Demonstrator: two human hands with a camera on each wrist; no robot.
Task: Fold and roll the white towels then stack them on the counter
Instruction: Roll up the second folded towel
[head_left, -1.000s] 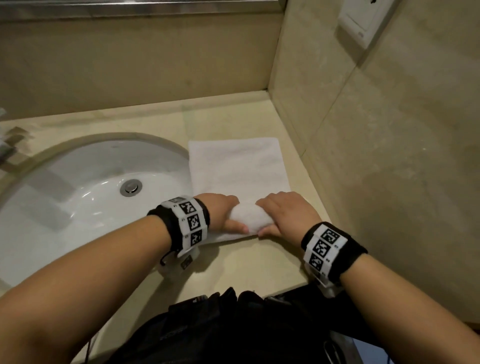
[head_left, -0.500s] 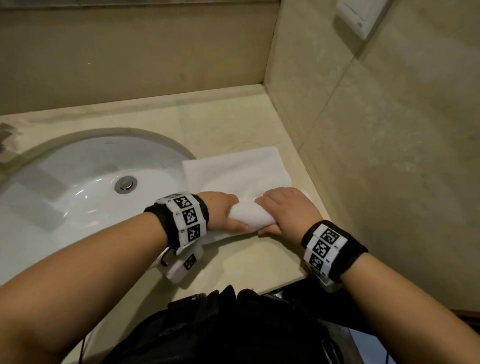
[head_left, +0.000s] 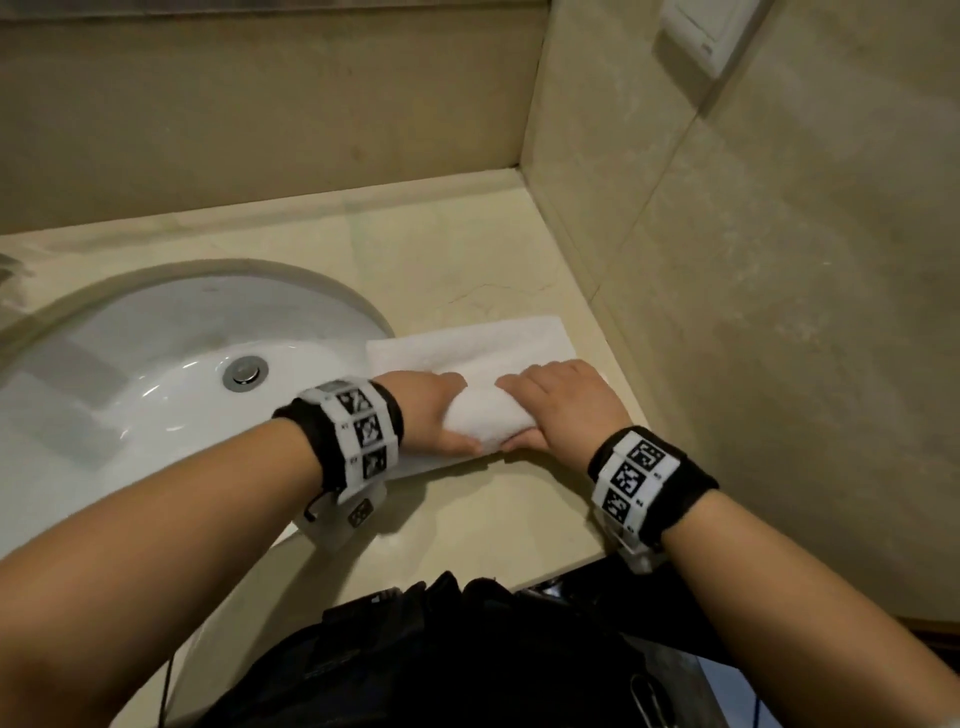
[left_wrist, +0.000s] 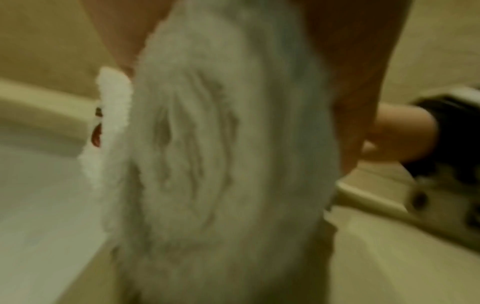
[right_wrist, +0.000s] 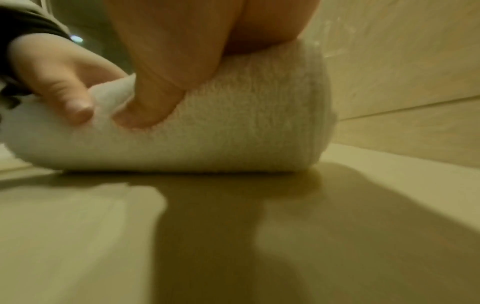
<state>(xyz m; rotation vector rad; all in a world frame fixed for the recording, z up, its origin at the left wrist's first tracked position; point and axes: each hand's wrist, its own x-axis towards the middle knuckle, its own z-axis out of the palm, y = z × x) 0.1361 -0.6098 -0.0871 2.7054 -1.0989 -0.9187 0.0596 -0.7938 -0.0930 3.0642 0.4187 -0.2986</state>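
Observation:
A white towel lies on the beige counter, partly rolled at its near end, with a short flat strip left beyond the roll. My left hand grips the roll's left end, thumb on the near side. My right hand grips its right end, fingers curled over the top. In the left wrist view the spiral end of the roll fills the frame. The right wrist view shows the roll on the counter with both thumbs pressed into its near side.
A white sink basin with a metal drain lies just left of the towel. Tiled walls close the corner behind and to the right. A wall switch plate is at upper right. Dark clothing is at the counter's front edge.
Both hands have rolled the towel away from me. The roll is thicker and the flat part beyond it much shorter than a second ago.

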